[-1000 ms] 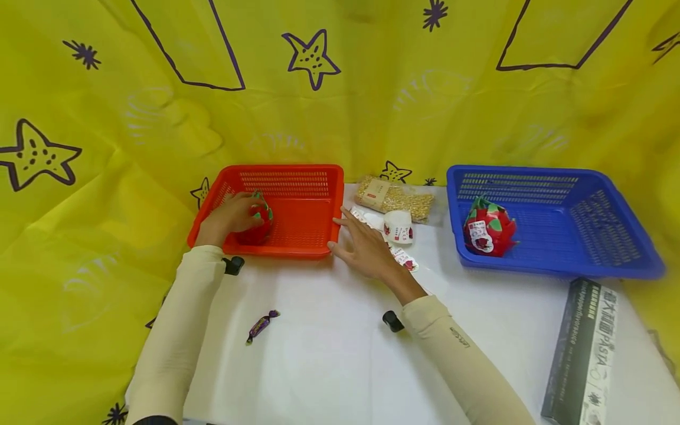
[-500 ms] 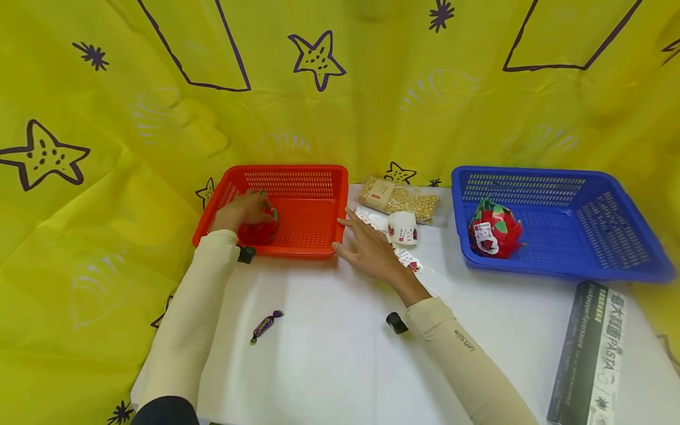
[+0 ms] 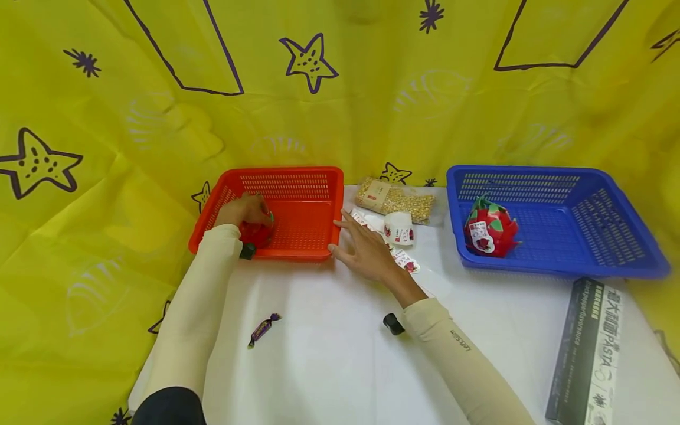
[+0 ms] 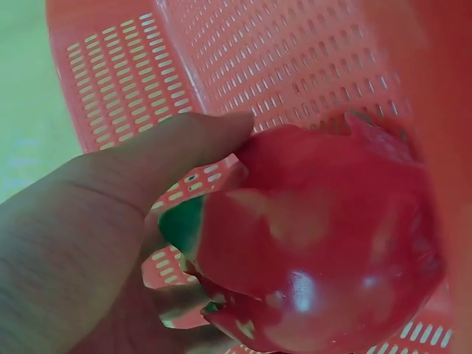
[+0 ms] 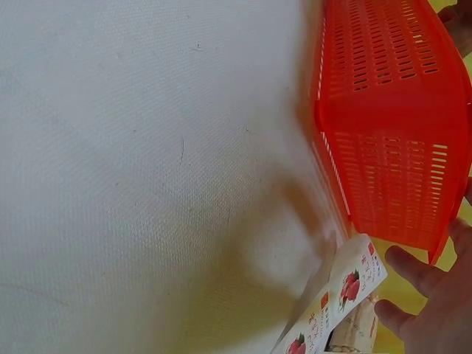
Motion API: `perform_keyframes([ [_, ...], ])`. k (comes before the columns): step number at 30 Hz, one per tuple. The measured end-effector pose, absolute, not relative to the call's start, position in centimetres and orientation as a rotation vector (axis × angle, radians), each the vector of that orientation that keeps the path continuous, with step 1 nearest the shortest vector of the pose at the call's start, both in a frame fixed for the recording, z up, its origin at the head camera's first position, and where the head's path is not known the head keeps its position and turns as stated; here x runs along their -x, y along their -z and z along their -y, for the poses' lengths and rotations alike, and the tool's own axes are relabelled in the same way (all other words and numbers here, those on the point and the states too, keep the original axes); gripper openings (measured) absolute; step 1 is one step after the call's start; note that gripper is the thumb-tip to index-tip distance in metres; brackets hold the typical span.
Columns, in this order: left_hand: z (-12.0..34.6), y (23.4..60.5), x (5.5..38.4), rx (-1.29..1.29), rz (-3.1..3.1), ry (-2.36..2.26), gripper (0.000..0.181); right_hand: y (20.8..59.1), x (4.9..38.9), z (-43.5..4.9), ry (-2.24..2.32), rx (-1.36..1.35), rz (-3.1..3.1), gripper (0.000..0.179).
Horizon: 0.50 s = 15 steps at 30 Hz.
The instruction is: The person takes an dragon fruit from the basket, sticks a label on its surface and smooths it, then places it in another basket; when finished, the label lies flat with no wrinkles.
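The left hand [image 3: 243, 211] shifts inward, its grip curled round a fruit [image 4: 317, 243] whose glossy skin could slip, the outstretched right hand [image 3: 368, 251] touching the basket [image 3: 305, 227].

A white worktop [image 3: 329, 348] carries a red basket [image 3: 308, 230] around the left hand [image 3: 244, 211] and beside the right hand [image 3: 368, 251]. Just beyond the right hand lie a bag of yellow grain [image 3: 398, 202] and a roll of labels [image 3: 398, 228]; well to its right, a blue basket [image 3: 552, 233] and a pasta box [image 3: 583, 354]. A purple-wrapped sweet [image 3: 262, 330] lies nearer the person than the left hand.
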<state>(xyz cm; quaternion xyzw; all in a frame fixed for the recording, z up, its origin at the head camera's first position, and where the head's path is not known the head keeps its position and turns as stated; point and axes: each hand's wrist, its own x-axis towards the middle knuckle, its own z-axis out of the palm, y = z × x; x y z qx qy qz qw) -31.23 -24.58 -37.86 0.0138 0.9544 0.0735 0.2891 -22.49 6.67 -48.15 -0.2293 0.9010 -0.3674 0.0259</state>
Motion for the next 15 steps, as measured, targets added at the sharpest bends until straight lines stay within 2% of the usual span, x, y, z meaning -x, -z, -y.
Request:
perform_keyframes([
  [15, 24.91, 38.18, 31.38, 0.047, -2.544, -0.187, 0.064, 48.33, 22.52, -6.71, 1.150, 0.712, -2.802, 0.069],
])
